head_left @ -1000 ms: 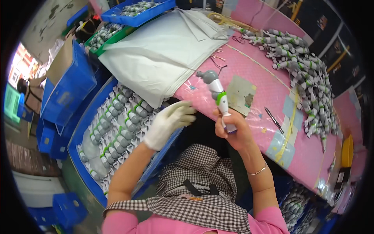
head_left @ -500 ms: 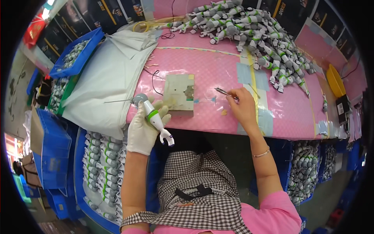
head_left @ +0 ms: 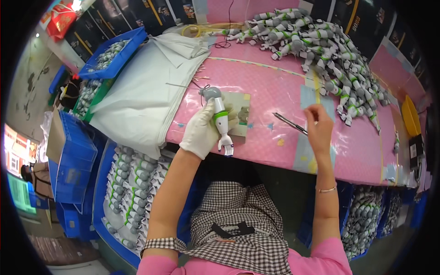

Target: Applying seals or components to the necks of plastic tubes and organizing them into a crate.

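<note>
My gloved left hand (head_left: pixel 201 130) is closed around a toy robot arm (head_left: pixel 222 123), white with a grey shoulder, a green band and a small white hand pointing down. A thin rod sticks out leftward from near its grey end. My bare right hand (head_left: pixel 319 130) is curved, with a gap between thumb and index finger and nothing visible in it. Beside it a slender, pointed metal tool (head_left: pixel 289 123), like tweezers, appears to lie on the pink tabletop (head_left: pixel 261 91). Behind my left hand sits a grey metal block (head_left: pixel 239 101), partly covered.
A heap of toy arms (head_left: pixel 330 55) covers the far right of the table. White cloth (head_left: pixel 146 87) drapes its left side. Blue bins (head_left: pixel 112 57) of parts stand at the left, and a tray of toy arms (head_left: pixel 133 192) below. A yellow basin (head_left: pixel 409 117) is at the right.
My right hand has drawn off the pointed tool, a little to the right. My left hand has carried the toy arm right, in front of the metal block. The whole view has shifted.
</note>
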Motion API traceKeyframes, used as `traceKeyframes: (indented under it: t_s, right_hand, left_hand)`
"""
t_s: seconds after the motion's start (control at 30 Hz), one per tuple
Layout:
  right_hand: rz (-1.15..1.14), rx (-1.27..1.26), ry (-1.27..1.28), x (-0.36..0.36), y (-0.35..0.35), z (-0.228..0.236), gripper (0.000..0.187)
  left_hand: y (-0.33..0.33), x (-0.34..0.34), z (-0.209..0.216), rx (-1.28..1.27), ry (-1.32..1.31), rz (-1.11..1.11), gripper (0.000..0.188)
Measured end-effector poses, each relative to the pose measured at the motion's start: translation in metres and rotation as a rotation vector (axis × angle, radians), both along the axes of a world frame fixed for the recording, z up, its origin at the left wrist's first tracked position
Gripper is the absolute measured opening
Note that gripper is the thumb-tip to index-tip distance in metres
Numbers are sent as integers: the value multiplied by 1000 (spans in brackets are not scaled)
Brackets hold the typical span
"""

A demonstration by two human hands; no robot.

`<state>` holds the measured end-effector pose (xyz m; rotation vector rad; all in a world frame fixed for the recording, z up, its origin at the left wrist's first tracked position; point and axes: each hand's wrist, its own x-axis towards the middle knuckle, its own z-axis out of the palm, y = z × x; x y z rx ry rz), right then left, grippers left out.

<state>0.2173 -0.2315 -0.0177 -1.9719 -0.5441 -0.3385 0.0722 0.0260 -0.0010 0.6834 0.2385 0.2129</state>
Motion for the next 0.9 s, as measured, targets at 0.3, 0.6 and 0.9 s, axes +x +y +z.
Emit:
traceKeyframes:
  t_s: [0.3, 0.6, 0.9]
  right_hand:
    - [454, 184, -210, -77, 119, 0, 15]
    - [389, 168, -365, -74, 123, -5, 19]
    - [380, 130, -397, -71, 125, -1, 22]
  left_hand:
    - [-9, 24, -8, -126, 53, 124, 33]
    - [-9, 26, -15, -97, 65, 210, 30]
    - [-11, 30, -15, -37, 33, 184, 31]
